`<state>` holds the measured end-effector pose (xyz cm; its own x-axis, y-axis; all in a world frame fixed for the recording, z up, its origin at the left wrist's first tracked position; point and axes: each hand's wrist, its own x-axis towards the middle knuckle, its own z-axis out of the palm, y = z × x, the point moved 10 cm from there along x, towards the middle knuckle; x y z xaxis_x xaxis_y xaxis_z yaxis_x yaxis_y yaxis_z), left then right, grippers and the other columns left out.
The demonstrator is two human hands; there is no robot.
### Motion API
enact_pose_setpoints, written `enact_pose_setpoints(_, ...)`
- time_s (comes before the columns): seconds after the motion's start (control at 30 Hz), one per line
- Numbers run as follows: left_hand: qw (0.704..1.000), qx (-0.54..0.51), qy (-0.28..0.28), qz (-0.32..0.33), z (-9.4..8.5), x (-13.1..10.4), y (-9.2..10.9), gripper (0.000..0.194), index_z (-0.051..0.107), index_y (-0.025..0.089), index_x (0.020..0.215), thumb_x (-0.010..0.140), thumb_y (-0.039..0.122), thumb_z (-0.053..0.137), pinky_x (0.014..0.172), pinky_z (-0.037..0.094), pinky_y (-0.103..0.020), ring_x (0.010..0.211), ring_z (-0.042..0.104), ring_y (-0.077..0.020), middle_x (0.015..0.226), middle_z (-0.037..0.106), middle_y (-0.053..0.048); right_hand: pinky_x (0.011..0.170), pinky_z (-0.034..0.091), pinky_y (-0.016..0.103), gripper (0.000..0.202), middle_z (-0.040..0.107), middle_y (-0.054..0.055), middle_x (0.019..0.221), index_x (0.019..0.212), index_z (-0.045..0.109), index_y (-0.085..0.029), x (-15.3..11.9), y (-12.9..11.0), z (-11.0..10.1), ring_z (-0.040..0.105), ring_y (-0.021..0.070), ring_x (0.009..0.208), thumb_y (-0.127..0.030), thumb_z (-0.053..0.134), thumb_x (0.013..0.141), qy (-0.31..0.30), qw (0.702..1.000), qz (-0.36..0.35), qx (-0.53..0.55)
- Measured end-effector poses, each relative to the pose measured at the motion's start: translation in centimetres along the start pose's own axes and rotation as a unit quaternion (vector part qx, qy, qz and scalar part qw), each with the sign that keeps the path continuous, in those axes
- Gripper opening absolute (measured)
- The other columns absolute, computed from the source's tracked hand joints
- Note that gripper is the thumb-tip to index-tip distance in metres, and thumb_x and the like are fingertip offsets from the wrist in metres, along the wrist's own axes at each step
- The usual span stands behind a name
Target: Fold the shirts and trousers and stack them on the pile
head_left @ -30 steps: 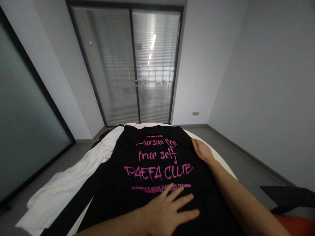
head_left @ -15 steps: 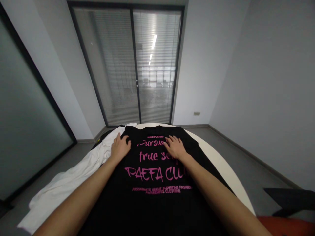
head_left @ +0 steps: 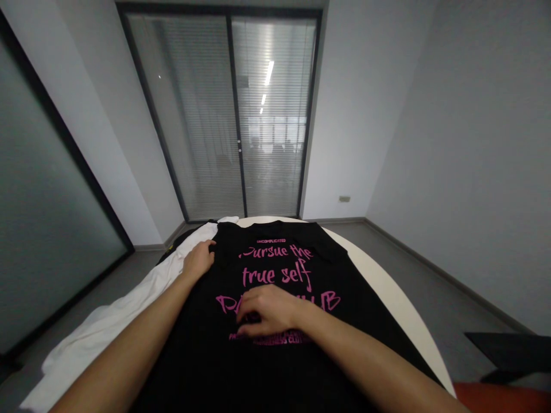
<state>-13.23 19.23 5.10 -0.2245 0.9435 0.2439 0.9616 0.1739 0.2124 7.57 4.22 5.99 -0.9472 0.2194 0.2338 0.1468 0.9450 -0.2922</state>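
Note:
A black T-shirt (head_left: 267,367) with pink lettering lies spread out, back neckline away from me, over a round table. At its upper left edge is my left hand (head_left: 198,261), fingers bent and thumb apart, touching the black fabric near the sleeve. My right hand (head_left: 269,311) hovers over or rests lightly on the lower lettering; its fingers are curved, pointing left, with a gap to the thumb and nothing between them. Beneath my left forearm, a white garment (head_left: 112,312) runs along the left side and hangs toward the near edge.
The pale rim of the round table (head_left: 398,292) curves along the right. Low at right are a black armrest-like part (head_left: 512,350) and a red-orange surface (head_left: 499,397). Dark-framed glass doors with blinds (head_left: 275,183) stand beyond the table.
My right hand has left the upper right lettering and come down and left over the lower lines. My left hand has shifted slightly left and nearer, its fingers more bent.

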Motion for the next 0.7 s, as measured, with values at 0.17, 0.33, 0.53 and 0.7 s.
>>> enact_pose_setpoints(0.17,1.0,0.0,-0.013,0.011,0.2,0.2,-0.3,0.042,0.06,0.023,0.129,0.088,0.025,0.056,0.1,0.048,-0.037,0.119,0.061,-0.0274,0.133,0.064,-0.009,0.074,0.046,0.019,0.033,0.07,-0.003,0.103,0.104,0.072,-0.024,1.0,-8.0,4.9,0.065,0.0101,0.096,-0.052,0.067,0.087,-0.077,0.986,-0.143,0.046)
enact_pose_setpoints(0.33,1.0,-0.008,-0.011,0.008,0.2,0.2,-0.3,0.04,0.06,0.021,0.129,0.093,0.036,0.05,0.1,0.048,-0.037,0.119,0.061,-0.0276,0.132,0.064,-0.01,0.068,0.047,0.022,0.016,0.071,-0.003,0.104,0.098,0.07,-0.023,0.4,-10.6,7.0,0.065,0.0105,0.092,-0.036,0.059,0.096,-0.096,0.97,-0.223,-0.033)
enact_pose_setpoints(0.53,1.0,-0.015,-0.008,0.004,0.0,0.0,-0.1,0.041,0.059,0.022,0.128,0.095,0.041,0.045,0.096,0.049,-0.037,0.116,0.063,-0.0277,0.13,0.065,-0.009,0.061,0.048,0.021,0.009,0.07,0.0,0.109,0.102,0.062,-0.022,-0.2,-11.4,7.3,0.065,0.0102,0.093,-0.024,0.055,0.097,-0.081,0.965,-0.236,-0.078)
enact_pose_setpoints(0.7,1.0,-0.014,-0.006,-0.002,-0.6,0.0,0.0,0.045,0.053,0.021,0.133,0.095,0.043,0.045,0.093,0.05,-0.041,0.116,0.063,-0.0307,0.128,0.066,-0.012,0.065,0.05,0.016,0.019,0.07,0.003,0.113,0.112,0.059,-0.019,-1.2,-11.2,9.4,0.066,0.0095,0.1,-0.026,0.062,0.094,-0.104,0.965,-0.241,-0.025)
